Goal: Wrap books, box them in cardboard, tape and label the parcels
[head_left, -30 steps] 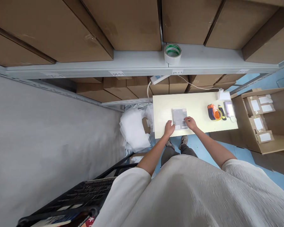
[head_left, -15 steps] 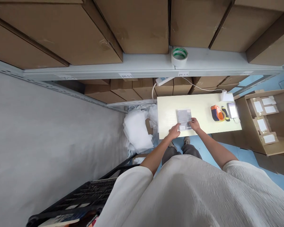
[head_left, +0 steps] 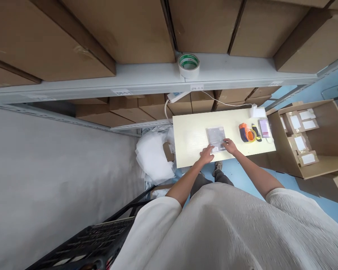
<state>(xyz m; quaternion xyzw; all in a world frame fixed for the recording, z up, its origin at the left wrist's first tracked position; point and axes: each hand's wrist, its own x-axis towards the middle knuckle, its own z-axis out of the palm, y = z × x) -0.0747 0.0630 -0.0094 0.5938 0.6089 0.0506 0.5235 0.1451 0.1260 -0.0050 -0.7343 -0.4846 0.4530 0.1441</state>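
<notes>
A flat grey rectangular packet with a clear, shiny cover lies on the pale yellow table. A small white label shows near its lower edge. My left hand rests at the lower left corner, fingers stretched out and touching the packet. At the lower right edge, my right hand is closed, with thumb and fingertips pinching the packet's edge. What is inside the packet cannot be made out.
Right of the packet lie an orange tape dispenser, a yellow-black cutter and a blurred phone-like item. An open carton with small labelled boxes stands right. White packing sheets lie left. A tape roll sits on the shelf above.
The view has shifted, so the table and shelf appear further left. My left fingers are more spread over the packet's lower left corner; my right hand stays at its right edge.
</notes>
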